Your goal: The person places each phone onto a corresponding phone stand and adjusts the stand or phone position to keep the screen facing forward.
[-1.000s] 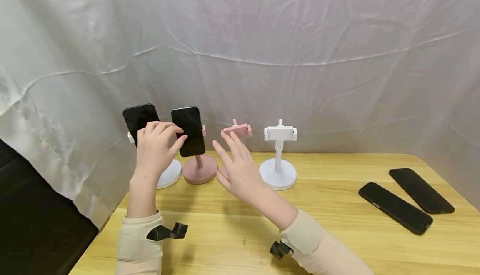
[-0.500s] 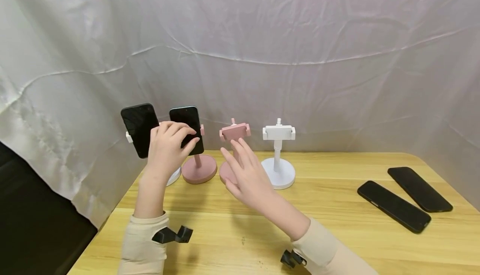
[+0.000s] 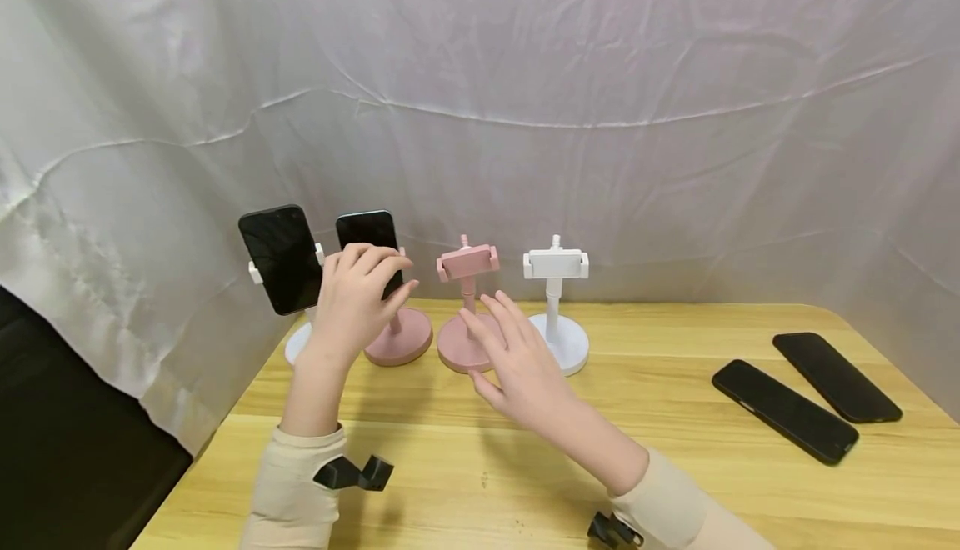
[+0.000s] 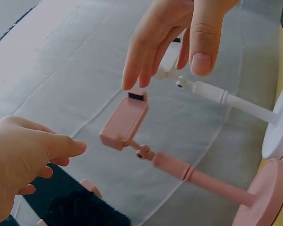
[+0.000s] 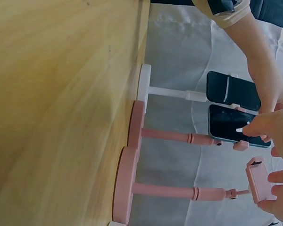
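While left hand (image 3: 354, 304) and right hand (image 3: 525, 371) hold nothing, digits parted, smartphone (image 3: 367, 229) just behind the left probably best adjusted by edges, gently.

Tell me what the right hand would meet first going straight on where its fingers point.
The right hand would probably meet the empty pink stand first, though depth is hard to judge.

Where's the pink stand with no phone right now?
In the head view, the empty pink stand is just left of centre, between the phone-bearing pink stand on its left and the empty white stand on its right, near the right hand.
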A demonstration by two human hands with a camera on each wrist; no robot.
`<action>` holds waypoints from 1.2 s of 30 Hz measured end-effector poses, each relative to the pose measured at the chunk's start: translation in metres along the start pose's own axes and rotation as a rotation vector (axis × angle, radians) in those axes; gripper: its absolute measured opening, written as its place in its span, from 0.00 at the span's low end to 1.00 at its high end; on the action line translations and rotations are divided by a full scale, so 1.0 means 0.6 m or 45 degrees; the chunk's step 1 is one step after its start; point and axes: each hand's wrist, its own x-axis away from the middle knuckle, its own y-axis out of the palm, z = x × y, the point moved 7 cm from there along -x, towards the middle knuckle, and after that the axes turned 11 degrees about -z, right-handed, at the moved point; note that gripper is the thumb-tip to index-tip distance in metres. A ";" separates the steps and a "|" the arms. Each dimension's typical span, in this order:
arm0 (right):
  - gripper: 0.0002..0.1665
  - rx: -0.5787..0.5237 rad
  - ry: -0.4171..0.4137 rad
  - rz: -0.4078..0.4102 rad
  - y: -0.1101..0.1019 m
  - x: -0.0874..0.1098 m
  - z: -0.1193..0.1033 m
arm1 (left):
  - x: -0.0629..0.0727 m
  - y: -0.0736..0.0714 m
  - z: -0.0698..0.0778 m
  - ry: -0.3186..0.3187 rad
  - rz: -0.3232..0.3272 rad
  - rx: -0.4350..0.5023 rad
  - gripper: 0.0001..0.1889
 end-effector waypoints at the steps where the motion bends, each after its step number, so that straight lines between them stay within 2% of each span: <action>1: 0.45 0.006 -0.009 -0.003 0.000 0.003 0.000 | -0.001 0.002 0.003 0.009 0.009 -0.004 0.11; 6: 0.43 0.013 -0.028 -0.037 -0.001 0.018 0.001 | -0.006 0.012 0.021 0.029 0.041 -0.016 0.11; 17: 0.45 0.033 -0.037 -0.134 0.002 0.061 0.014 | -0.010 0.034 0.036 -0.036 0.024 -0.035 0.19; 32: 0.45 0.017 -0.041 -0.105 -0.019 0.122 0.053 | -0.011 0.068 0.045 -0.144 -0.128 -0.042 0.23; 36: 0.46 0.026 -0.019 -0.112 -0.029 0.137 0.065 | -0.012 0.072 0.045 -0.158 -0.141 -0.036 0.24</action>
